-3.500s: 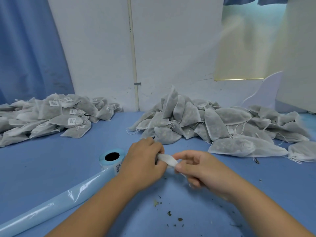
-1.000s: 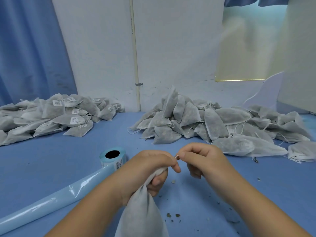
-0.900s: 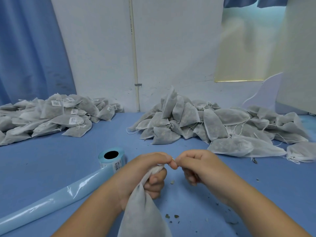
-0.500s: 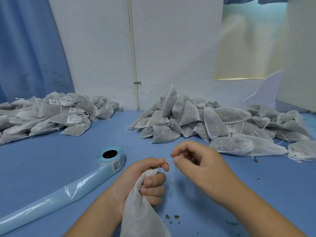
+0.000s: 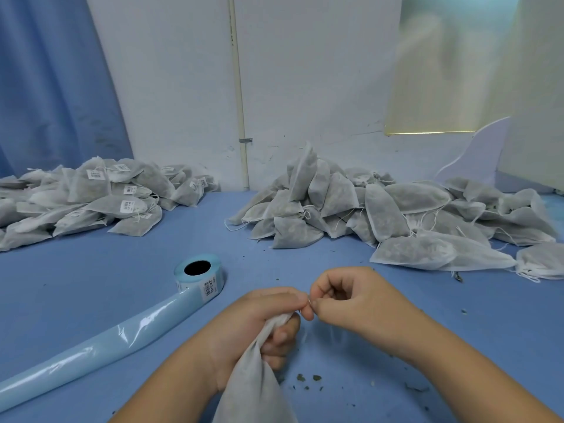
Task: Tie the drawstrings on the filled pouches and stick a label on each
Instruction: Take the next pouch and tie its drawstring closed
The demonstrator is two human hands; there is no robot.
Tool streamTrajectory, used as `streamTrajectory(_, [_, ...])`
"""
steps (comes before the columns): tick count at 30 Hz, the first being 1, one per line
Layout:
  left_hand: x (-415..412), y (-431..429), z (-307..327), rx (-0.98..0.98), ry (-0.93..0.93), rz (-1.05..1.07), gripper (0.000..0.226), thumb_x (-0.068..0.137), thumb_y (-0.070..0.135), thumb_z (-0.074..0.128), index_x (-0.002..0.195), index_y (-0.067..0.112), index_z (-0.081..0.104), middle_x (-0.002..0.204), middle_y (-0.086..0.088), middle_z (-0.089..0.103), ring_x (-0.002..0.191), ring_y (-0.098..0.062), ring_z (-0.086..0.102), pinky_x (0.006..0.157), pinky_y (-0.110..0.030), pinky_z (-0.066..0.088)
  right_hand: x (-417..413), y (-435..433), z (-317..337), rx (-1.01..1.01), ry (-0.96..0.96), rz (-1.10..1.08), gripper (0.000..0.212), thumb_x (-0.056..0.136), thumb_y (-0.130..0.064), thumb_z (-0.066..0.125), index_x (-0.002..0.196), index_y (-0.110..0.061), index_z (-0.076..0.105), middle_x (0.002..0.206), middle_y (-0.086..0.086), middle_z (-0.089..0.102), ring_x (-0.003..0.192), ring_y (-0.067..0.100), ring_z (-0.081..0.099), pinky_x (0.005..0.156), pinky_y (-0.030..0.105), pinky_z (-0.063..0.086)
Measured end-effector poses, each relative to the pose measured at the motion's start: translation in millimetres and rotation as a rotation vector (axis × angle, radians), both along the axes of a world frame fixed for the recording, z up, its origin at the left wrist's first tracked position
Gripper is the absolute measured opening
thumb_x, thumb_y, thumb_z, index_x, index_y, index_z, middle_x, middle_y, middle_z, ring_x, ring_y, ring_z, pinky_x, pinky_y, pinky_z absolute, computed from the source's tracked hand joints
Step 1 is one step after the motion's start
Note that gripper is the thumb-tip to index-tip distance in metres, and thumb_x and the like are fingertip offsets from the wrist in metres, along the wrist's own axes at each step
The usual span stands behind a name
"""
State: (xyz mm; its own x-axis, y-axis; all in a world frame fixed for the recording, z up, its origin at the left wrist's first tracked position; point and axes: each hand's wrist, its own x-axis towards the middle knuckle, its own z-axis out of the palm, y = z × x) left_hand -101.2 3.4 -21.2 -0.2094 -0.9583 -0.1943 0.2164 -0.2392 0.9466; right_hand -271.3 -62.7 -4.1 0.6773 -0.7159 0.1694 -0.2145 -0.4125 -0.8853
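White pouch hangs at lower centre, its neck gripped by the left hand; the right hand pinches the drawstring, barely visible, at the neck. Tying seems underway; next comes a label from the roll on the counter.

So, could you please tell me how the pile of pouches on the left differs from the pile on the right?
The left pile carries white barcode labels; the right pile shows none. The left pile lies low and flat, while the right pile heaps higher, with some of its bags standing on end. Both are heaps of greyish filled bags on the blue table, against the wall.
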Motion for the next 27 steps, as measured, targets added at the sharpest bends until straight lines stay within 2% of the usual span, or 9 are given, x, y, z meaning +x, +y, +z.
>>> streamTrajectory(3, [-0.3,1.9,1.5,-0.013,-0.073,0.030,0.016,0.072,0.030,0.070,0.070,0.015,0.066,0.049,-0.001,0.040,0.038,-0.009,0.025,0.038,-0.015,0.024,0.9,-0.1,-1.7,0.016,0.000,0.037,0.005,0.070,-0.023,0.067,0.066,-0.019,0.069,0.061,-0.003,0.051,0.054,0.007,0.037,0.051,0.018,0.032])
streamTrajectory(6, [0.3,3.1,2.7,-0.033,-0.138,0.035,0.019,0.074,0.033,0.069,0.069,0.015,0.066,0.049,-0.002,0.042,0.039,-0.009,0.026,0.039,-0.016,0.025,1.4,-1.7,-4.5,0.038,0.006,0.066,0.015,0.066,-0.028,0.062,0.072,-0.017,0.071,0.076,0.017,0.060,0.063,0.014,0.039,0.058,0.027,0.033])
streamTrajectory(9, [0.7,4.5,2.9,-0.060,-0.190,0.029,0.021,0.075,0.035,0.068,0.068,0.015,0.067,0.050,-0.001,0.044,0.038,-0.009,0.029,0.040,-0.016,0.028,1.6,-3.4,-6.1,0.041,0.015,0.091,0.021,0.063,-0.033,0.062,0.074,-0.019,0.072,0.087,0.027,0.064,0.064,0.015,0.042,0.057,0.025,0.035])
streamTrajectory(11, [0.9,5.8,2.7,-0.063,-0.207,0.026,0.022,0.075,0.035,0.068,0.066,0.015,0.067,0.050,-0.001,0.046,0.038,-0.009,0.030,0.040,-0.016,0.029,1.9,-3.7,-8.3,0.051,0.023,0.112,0.023,0.059,-0.036,0.060,0.073,-0.022,0.072,0.084,0.025,0.065,0.064,0.014,0.043,0.057,0.025,0.036])
streamTrajectory(17, [4.3,9.6,4.1,-0.055,-0.224,-0.013,0.023,0.078,0.035,0.068,0.062,0.018,0.069,0.050,0.000,0.049,0.037,-0.007,0.032,0.039,-0.017,0.029,5.0,-1.5,-14.6,0.073,0.012,0.158,0.020,0.057,-0.036,0.059,0.069,-0.027,0.072,0.071,0.003,0.063,0.063,0.013,0.043,0.057,0.023,0.036])
streamTrajectory(22, [4.7,10.6,2.7,-0.037,-0.226,-0.038,0.024,0.079,0.034,0.067,0.063,0.017,0.068,0.050,0.001,0.050,0.037,-0.007,0.032,0.040,-0.017,0.027,5.5,2.0,-13.8,0.069,0.022,0.174,0.018,0.058,-0.034,0.058,0.068,-0.026,0.070,0.075,0.018,0.065,0.064,0.015,0.042,0.058,0.025,0.036])
streamTrajectory(24, [5.0,10.8,2.4,-0.020,-0.209,-0.051,0.023,0.079,0.033,0.068,0.063,0.016,0.069,0.051,0.001,0.051,0.037,-0.007,0.033,0.040,-0.017,0.028,5.3,2.7,-12.9,0.083,0.028,0.181,0.015,0.059,-0.033,0.059,0.067,-0.026,0.070,0.072,0.013,0.065,0.062,0.013,0.042,0.057,0.023,0.035])
streamTrajectory(27, [6.8,10.8,2.7,0.005,-0.187,-0.048,0.021,0.077,0.032,0.070,0.065,0.015,0.070,0.054,0.000,0.053,0.037,-0.007,0.035,0.039,-0.016,0.029,4.7,3.2,-11.4,0.112,0.017,0.191,0.008,0.070,-0.021,0.062,0.068,-0.024,0.070,0.070,0.003,0.064,0.063,0.016,0.042,0.058,0.024,0.035])
